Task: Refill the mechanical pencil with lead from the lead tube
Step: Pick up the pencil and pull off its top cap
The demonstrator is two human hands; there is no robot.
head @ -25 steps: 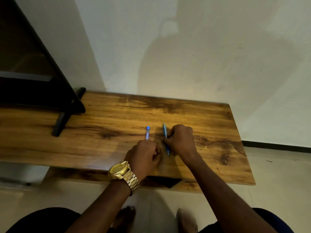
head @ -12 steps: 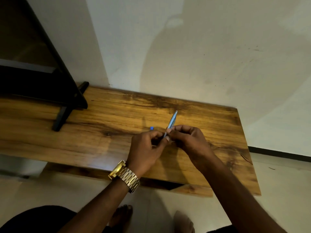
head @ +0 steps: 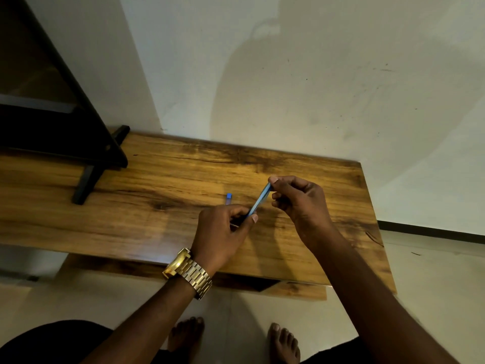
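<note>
Wooden table (head: 157, 211) is lying beneath; left hand (head: 220, 232) is pinching the pencil (head: 258, 202) low, right hand (head: 299, 200) nipping its cap; lead tube (head: 228, 198) is lying beyond the left fingertips. Pull straight, gently.

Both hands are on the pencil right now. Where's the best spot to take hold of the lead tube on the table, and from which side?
Probably the far, capped end of the lead tube, pinched across its width from above. It lies flat on the table, and that end shows clear beyond the left hand, which hides the near part. Both hands hold the pencil, so one, likely the right hand, must let go first.
</note>
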